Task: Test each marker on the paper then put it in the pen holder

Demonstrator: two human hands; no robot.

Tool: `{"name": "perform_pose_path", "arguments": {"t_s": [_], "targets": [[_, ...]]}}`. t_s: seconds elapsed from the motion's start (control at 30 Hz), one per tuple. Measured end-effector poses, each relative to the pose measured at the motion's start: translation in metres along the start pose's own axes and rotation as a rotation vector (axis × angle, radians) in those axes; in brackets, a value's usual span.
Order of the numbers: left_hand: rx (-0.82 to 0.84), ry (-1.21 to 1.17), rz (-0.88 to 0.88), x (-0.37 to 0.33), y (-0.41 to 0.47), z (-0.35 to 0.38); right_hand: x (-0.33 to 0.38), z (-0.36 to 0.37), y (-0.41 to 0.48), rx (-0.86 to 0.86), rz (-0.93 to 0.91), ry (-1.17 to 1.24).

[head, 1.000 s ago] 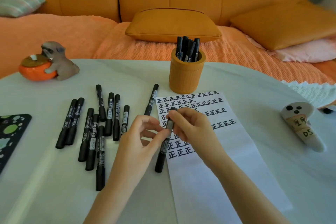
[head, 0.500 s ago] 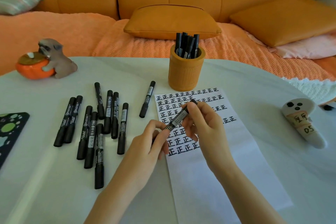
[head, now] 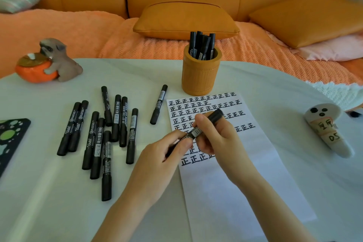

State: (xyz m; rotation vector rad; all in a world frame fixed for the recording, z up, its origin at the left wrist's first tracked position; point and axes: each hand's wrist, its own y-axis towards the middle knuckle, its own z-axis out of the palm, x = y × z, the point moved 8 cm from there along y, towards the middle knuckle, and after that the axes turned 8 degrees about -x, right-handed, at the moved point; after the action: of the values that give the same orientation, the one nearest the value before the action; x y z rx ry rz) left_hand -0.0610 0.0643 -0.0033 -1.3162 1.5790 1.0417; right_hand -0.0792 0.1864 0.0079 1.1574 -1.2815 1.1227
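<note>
At frame centre, left hand (head: 157, 155) and right hand (head: 214, 135) both grip one black barcode-labelled marker (head: 198, 130) above the written white paper sheet (head: 245, 173).

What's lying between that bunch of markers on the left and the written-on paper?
In the head view, one lone black marker lies there, touching neither the bunch nor the paper.

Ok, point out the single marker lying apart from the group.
In the head view, the single marker lies left of centre, between the marker group and the paper, near the pen holder.
</note>
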Motion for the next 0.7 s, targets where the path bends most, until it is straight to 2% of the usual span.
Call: {"name": "perform_pose_path", "arguments": {"t_s": [0.27, 0.43, 0.6, 0.7], "targets": [[0.013, -0.111, -0.024, -0.002, 0.002, 0.000, 0.002, -0.001, -0.001, 0.009, -0.006, 0.042], [0.032, -0.055, 0.009, 0.000, 0.002, 0.005, -0.002, -0.008, -0.002, -0.061, 0.013, 0.124], [0.109, -0.012, 0.014, 0.002, -0.001, 0.016, -0.009, -0.011, -0.001, -0.048, 0.098, 0.121], [0.129, -0.015, -0.008, 0.006, -0.004, 0.016, -0.015, -0.029, 0.005, -0.118, 0.118, 0.251]]}}
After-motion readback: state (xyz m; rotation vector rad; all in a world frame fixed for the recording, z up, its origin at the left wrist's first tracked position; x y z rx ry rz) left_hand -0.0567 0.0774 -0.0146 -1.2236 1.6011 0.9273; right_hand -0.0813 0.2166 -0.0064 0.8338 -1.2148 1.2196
